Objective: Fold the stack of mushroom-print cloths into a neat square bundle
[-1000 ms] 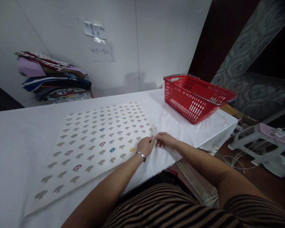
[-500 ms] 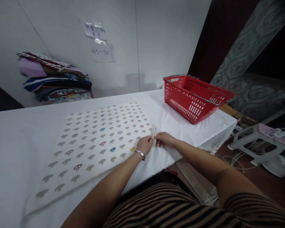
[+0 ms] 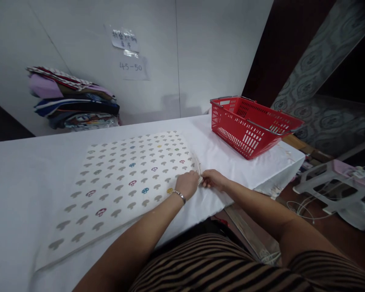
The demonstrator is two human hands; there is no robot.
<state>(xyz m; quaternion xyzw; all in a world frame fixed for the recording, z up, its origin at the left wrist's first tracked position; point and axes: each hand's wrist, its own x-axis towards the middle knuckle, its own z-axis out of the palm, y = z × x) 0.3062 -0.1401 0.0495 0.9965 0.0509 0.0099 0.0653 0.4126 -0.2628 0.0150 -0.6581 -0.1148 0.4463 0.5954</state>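
Nearest, at 6 o'clock from the hands, is the wearer's striped top [image 3: 207,263]. At the dial's centre, the left hand [image 3: 187,183] curls over the right-hand edge of a mushroom-printed cloth [image 3: 121,176], apparently pinching it, while the right hand [image 3: 214,179] pinches the same edge just beside it. The cloth lies flat on the white-covered table [image 3: 15,174], extending toward 9 and 10 o'clock. Compared with half a second earlier, the pale strands [image 3: 200,166] or layers at this edge, then raised between the fingers, bend lower along the border, and the left hand has rolled farther over them; the work therefore appears confined to this edge, the printed face having stayed flat. Farther off, a red basket [image 3: 231,130] stands at 1 o'clock, and folded fabrics [image 3: 79,107] are piled at 10 o'clock.
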